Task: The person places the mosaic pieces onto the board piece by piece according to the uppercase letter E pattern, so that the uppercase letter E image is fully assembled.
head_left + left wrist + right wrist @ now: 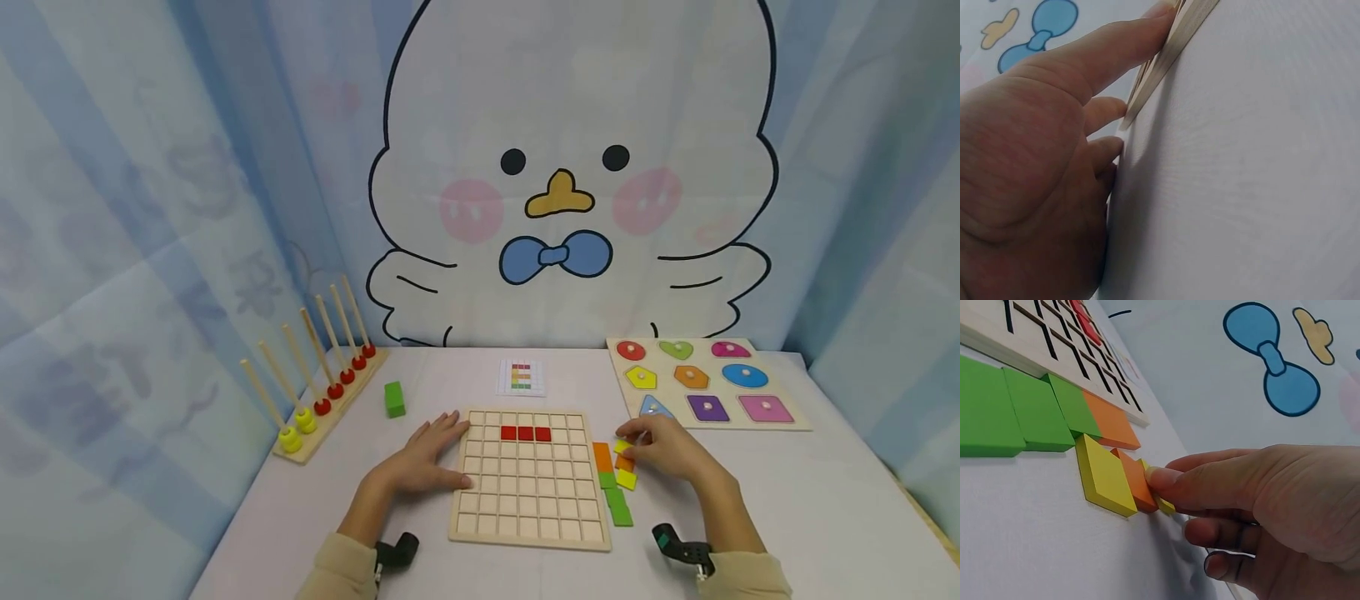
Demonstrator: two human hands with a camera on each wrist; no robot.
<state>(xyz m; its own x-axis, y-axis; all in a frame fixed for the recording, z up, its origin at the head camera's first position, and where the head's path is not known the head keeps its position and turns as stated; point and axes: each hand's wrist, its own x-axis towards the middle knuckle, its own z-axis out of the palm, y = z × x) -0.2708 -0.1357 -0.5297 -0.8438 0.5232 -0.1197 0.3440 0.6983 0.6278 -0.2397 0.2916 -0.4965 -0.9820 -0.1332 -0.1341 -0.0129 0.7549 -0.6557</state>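
The wooden grid board (531, 543) lies flat with three red tiles (526, 433) side by side in its second row. My left hand (420, 460) spreads along the board's left edge, the thumb touching the rim (1175, 47). Beside the right edge lie green tiles (618, 506) and orange (602, 457). My right hand (671, 450) pinches the farthest yellow tile (1165, 505) between thumb and fingers; they partly cover it. Against it lies a small orange tile (1135, 481), followed by a nearer yellow tile (1105, 477).
A pattern card (521, 378) lies behind the board. At the back left are a green block (394, 400) and a peg rack (348, 400) with red and yellow beads. A shape puzzle board (723, 410) occupies the back right, before a printed curtain.
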